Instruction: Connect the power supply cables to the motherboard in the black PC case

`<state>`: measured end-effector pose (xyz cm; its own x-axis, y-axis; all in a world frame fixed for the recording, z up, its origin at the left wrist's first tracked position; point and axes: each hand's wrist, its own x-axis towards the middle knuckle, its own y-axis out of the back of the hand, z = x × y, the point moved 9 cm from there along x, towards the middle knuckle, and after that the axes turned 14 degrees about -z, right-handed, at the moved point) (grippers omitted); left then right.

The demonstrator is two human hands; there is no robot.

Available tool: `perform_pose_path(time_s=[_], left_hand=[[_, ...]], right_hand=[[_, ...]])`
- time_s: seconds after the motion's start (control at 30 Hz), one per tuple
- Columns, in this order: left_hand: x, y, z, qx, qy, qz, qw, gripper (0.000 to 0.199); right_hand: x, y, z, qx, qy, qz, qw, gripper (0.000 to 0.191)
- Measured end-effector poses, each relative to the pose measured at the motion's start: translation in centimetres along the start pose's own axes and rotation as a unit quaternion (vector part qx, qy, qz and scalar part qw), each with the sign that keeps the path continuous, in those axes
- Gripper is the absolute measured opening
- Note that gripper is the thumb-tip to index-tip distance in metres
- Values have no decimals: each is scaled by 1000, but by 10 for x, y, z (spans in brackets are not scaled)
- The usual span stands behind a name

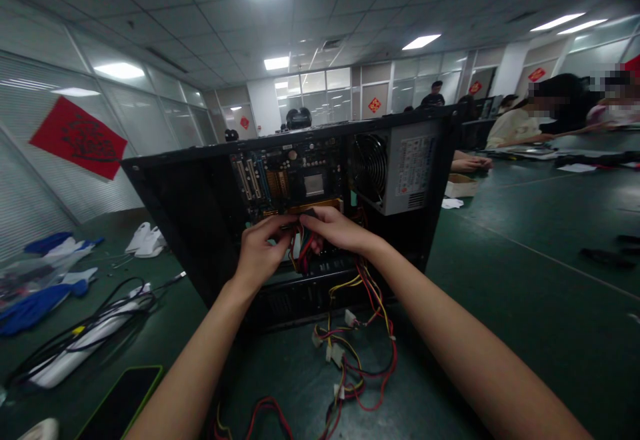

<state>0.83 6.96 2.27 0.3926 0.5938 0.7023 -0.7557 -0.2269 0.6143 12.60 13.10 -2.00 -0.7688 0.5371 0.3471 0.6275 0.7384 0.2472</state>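
Note:
An open black computer case stands on the table in front of me, its inside facing me. Within it are a motherboard with a bare square chip and a grey power supply at upper right. My right hand pinches a dark cable connector at the board's lower edge. From it hangs a bundle of coloured power supply wires. My left hand is closed on the same wires, just below the connector. Whether the connector is seated cannot be seen behind my fingers.
Loose power leads with white plugs trail onto the green table. At left lie a power strip with black cord, a phone and blue gloves. A co-worker's hand rests beyond the case at right, by a small box.

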Motion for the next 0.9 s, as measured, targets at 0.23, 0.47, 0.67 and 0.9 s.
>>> perform_pose_path(time_s=[0.23, 0.47, 0.67, 0.9], left_hand=[[1, -3, 2, 49, -12, -14, 999, 27], [3, -6, -20, 27, 62, -25, 997, 28], [3, -6, -38, 28, 111, -46, 992, 27], [3, -33, -41, 27, 80, -170, 982, 26]], right_hand=[[1, -1, 12, -55, -51, -1, 997, 39], [-19, 4, -46, -487, 90, 145, 856, 28], [-15, -22, -51, -637, 89, 64, 763, 34], [-12, 1, -28, -687, -61, 50, 722, 14]])
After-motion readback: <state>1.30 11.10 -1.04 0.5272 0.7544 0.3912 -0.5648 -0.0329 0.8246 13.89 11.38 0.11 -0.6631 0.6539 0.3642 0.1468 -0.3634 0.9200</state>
